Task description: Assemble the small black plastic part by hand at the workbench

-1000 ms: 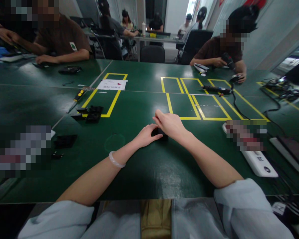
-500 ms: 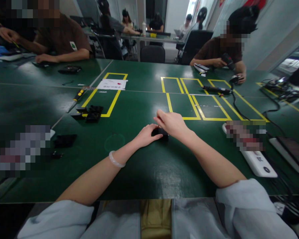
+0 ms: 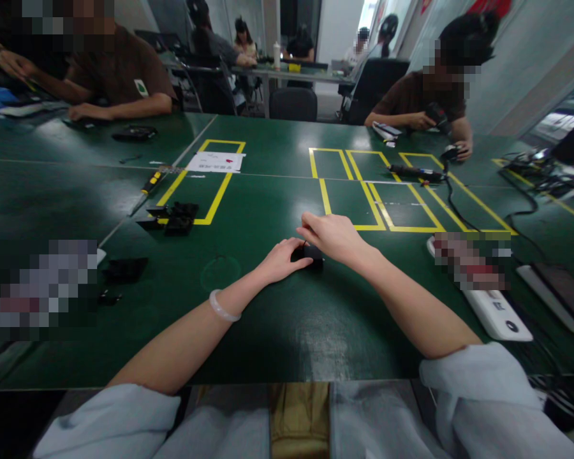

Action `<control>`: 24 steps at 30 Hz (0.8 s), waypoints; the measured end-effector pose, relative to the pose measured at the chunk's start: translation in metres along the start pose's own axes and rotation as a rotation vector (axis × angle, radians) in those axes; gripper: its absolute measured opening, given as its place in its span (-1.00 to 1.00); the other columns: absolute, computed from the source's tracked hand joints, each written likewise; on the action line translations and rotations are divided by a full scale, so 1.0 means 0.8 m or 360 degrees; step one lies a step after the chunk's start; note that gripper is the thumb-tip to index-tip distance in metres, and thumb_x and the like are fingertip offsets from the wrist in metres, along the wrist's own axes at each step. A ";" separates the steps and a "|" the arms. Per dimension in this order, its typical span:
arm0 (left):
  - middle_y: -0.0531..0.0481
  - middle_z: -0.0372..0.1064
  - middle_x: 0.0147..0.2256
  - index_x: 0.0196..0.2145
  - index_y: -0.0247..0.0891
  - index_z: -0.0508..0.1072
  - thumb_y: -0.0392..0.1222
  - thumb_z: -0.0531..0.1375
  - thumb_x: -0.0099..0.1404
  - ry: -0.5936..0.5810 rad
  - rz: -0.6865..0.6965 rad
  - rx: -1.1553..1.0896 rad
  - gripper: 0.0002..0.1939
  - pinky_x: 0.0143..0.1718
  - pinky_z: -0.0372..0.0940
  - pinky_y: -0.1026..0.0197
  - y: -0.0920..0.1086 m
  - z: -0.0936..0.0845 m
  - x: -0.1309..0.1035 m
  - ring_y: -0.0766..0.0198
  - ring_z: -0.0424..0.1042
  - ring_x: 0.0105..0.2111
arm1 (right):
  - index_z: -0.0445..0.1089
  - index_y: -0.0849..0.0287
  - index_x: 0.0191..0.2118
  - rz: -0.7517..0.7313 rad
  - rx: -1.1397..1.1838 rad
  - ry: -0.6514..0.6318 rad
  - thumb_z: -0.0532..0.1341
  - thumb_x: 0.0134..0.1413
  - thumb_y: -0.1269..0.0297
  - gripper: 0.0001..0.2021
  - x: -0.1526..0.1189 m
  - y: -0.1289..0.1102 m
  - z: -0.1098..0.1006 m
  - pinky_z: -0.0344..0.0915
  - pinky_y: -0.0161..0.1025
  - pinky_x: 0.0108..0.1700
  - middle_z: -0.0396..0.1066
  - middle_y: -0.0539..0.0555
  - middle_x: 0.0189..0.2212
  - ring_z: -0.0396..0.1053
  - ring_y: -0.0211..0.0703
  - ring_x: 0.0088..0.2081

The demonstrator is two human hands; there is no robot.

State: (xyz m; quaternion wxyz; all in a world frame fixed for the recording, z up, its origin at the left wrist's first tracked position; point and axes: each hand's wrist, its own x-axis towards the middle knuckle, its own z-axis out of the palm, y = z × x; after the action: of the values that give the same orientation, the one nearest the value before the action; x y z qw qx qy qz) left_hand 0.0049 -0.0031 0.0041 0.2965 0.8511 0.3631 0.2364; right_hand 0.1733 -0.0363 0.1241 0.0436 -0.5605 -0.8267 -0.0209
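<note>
On the green table, straight ahead of me, lies a small black block-like part. My left hand grips it from the left, thumb in front and fingers behind. Just above the part is my right hand, its fingers closed in a pinch. A thin dark line runs down from those fingertips to the part; whether it is a tool or a wire I cannot tell. The far side of the part is hidden behind both hands.
Black parts and a yellow-and-black handled tool lie left, near a white paper. A white power strip-like device and cables are right. A black cylindrical tool lies farther back. Co-workers sit across the table.
My right hand and forearm have shifted very slightly to the right and down. The left hand and the black part stay in place.
</note>
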 end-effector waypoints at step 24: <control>-0.19 0.47 0.07 0.03 -0.24 0.44 0.12 0.25 0.35 0.0007 0.0017 -0.0044 -0.56 0.12 0.32 -0.13 -0.002 0.001 0.001 -0.11 0.43 0.07 | 0.30 0.12 0.05 -0.0040 0.0059 0.0002 -0.09 0.42 0.25 -0.71 0.005 -0.013 0.004 -0.02 -0.24 -0.39 0.59 0.09 -0.24 0.48 -0.13 -0.31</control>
State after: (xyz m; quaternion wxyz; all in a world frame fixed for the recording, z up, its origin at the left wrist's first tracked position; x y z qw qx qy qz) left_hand 0.0049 -0.0019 0.0027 0.3061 0.8484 0.3558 0.2447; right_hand 0.1623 -0.0363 0.1211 0.0542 -0.5491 -0.8340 -0.0064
